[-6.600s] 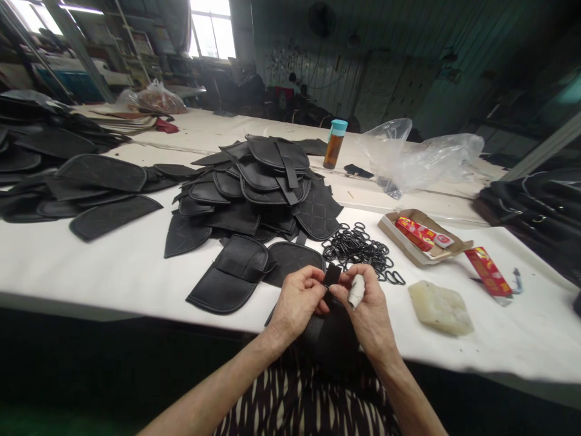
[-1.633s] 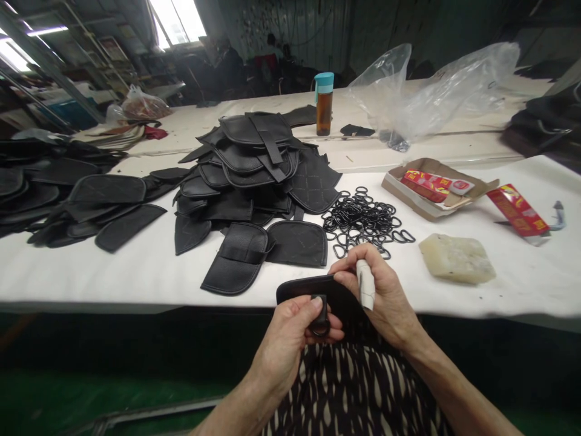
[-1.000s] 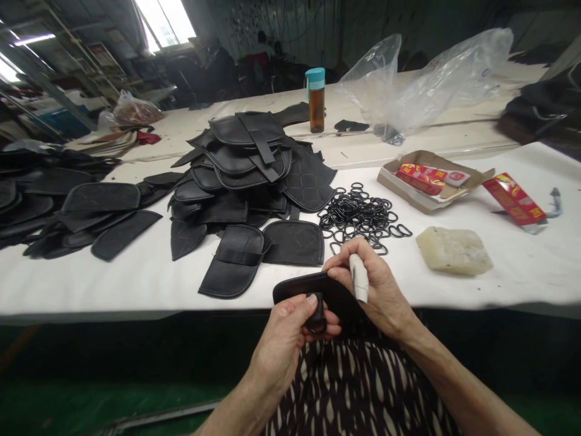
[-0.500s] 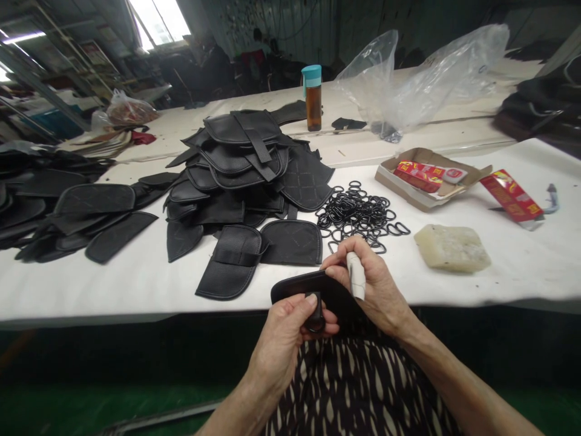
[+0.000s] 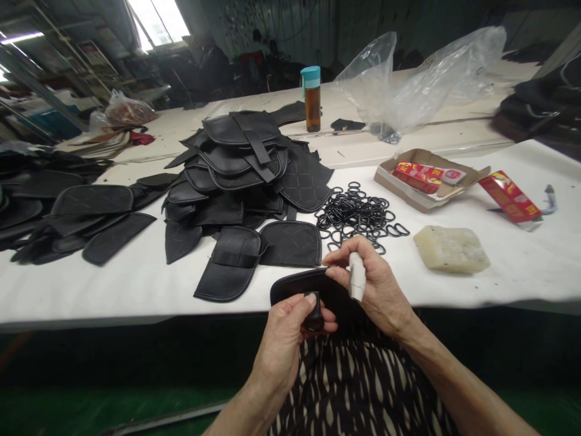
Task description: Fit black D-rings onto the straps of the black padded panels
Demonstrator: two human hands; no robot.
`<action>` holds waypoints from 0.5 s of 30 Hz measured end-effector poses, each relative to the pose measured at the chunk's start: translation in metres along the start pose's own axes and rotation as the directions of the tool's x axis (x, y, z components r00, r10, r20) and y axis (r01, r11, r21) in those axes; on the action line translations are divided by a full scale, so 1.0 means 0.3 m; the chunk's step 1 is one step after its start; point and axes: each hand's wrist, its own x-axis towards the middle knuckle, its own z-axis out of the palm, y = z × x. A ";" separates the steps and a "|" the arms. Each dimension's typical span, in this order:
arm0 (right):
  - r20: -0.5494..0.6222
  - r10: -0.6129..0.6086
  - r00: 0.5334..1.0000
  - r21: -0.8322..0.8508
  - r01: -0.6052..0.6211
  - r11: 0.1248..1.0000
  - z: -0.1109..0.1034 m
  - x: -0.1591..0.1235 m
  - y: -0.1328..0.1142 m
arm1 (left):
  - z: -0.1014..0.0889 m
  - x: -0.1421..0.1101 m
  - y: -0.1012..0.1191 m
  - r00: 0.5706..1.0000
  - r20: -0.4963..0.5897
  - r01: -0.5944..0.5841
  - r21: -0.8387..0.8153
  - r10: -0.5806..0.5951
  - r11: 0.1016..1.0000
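My left hand [image 5: 290,324] pinches a short black strap [image 5: 313,306] folded over a black D-ring, thumb on top and fingers underneath. The strap belongs to a black leather flap piece [image 5: 295,284] with a stitched, rounded edge, held over my lap at the table's front edge. My right hand [image 5: 372,281] grips the upper right edge of that flap between thumb and fingers. One right finger wears a whitish wrap [image 5: 356,277]. Just beyond lies a heap of black D-rings [image 5: 354,212]. Two more flap pieces lie to the left, one a strapped black flap [image 5: 231,263].
A tall pile of black flaps [image 5: 245,157] stands at centre left, with more flaps [image 5: 91,203] farther left. To the right are a yellowish block [image 5: 451,249], a cardboard tray [image 5: 399,192] and a red box [image 5: 511,197]. Behind stand a bottle [image 5: 313,100] and clear plastic bags [image 5: 436,85].
Earlier, both hands worked together at the strap near the rings. Since then, the right hand has moved to the flap's edge while the left holds the folded strap; lately both hands barely move.
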 end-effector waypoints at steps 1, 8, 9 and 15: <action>-0.031 -0.010 0.999 -0.017 0.009 1.000 -0.011 -0.006 -0.004 | 0.001 0.001 0.000 1.000 -0.003 0.000 -0.010 0.000 1.000; -0.238 -0.088 0.967 -0.033 0.082 0.996 -0.147 -0.112 -0.049 | 0.003 0.014 0.006 1.000 0.020 0.019 -0.060 -0.018 0.998; -0.260 -0.075 0.963 -0.012 0.074 0.997 -0.169 -0.132 -0.054 | 0.005 0.016 0.009 1.000 0.023 0.019 -0.063 -0.018 0.998; -0.331 -0.071 0.941 -0.200 0.003 0.980 -0.301 -0.227 -0.042 | 0.035 0.036 0.032 1.000 0.017 0.008 -0.075 -0.007 0.997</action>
